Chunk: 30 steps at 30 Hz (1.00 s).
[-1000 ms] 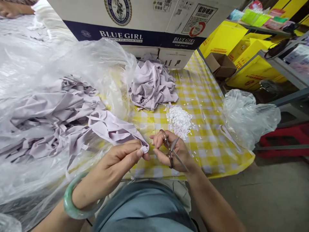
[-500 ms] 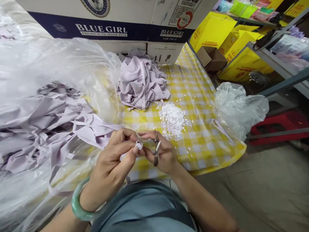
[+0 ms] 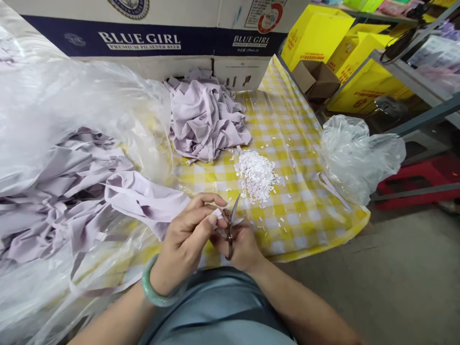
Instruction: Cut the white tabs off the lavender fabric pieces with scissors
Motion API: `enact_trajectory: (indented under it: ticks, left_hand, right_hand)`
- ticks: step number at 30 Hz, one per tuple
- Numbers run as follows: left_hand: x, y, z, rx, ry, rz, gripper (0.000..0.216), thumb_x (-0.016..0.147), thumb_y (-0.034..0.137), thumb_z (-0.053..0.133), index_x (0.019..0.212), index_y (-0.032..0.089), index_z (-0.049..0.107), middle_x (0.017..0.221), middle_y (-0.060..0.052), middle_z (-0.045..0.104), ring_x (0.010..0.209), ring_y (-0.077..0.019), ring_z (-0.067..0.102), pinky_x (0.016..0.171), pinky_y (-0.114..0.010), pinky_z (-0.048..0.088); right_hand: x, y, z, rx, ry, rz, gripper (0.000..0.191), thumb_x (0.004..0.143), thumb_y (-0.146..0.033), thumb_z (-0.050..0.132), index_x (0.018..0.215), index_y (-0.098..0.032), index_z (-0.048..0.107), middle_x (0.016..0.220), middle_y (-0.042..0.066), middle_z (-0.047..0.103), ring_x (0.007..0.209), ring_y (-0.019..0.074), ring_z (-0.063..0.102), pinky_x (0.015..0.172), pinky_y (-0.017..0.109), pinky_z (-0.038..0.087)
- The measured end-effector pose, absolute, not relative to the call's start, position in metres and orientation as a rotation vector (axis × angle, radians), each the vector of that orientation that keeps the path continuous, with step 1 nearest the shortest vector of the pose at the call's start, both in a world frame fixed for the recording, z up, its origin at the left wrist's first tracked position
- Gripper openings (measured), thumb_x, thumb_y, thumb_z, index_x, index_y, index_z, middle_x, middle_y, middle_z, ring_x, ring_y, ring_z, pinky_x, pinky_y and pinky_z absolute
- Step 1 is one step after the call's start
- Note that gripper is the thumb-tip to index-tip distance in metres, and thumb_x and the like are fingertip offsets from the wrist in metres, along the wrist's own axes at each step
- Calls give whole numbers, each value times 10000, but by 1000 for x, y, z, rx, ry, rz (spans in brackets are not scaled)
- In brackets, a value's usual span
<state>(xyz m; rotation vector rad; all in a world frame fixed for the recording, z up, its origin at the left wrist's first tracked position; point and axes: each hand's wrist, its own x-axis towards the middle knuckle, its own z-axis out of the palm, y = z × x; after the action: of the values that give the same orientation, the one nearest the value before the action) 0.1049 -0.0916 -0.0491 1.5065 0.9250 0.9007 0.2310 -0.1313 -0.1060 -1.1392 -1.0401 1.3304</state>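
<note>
My left hand, with a green bangle on its wrist, pinches the small pale end of a lavender fabric strap between thumb and fingers. From that hand a lavender fabric piece trails left to a loose heap of similar pieces. Close on the right, my right hand holds small scissors by the handles. Their blades are parted and point up and away. Beyond both hands lies a pile of tiny white clippings. Some of the right fingers are hidden behind the scissors and left hand.
A second lavender fabric heap rests against a Blue Girl carton. Clear plastic sheeting covers the left side. On the right are a plastic bag, a loose strap and the checked tablecloth's edge.
The scissors have swung round in my right hand, so the blades now stand beside the pinched strap end. My left hand has moved right, drawing the fabric piece along.
</note>
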Motion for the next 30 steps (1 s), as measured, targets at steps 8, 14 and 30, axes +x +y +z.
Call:
enact_trajectory:
  ticks: [8,14,30]
  left_hand:
    - [130,-91,-76,1265,937,879,341,964,325,509,676,163,595,1058,-98,537,1070,-239,501,787,-294,461]
    - [141,-92,-81,1326,901,830,354,971,344,472,690,170,596,1105,-111,525,1088,-251,475,741,-289,454]
    - [147,-89,-87,1463,871,780,360,985,336,418,685,183,544,1057,-105,498,1071,-248,448,794,-299,451]
  right_hand:
    - [287,-138,-81,-1593,-1561,1007,237,757,-399,710,806,-200,591,825,43,633,846,217,571,774,348,466]
    - [308,-141,-74,-1770,-1777,900,443,723,-584,747,662,-206,526,652,10,574,663,172,507,663,310,393]
    - [313,-143,-79,-1750,-1786,785,502,718,-621,737,578,-204,495,560,-14,561,590,146,519,649,290,357]
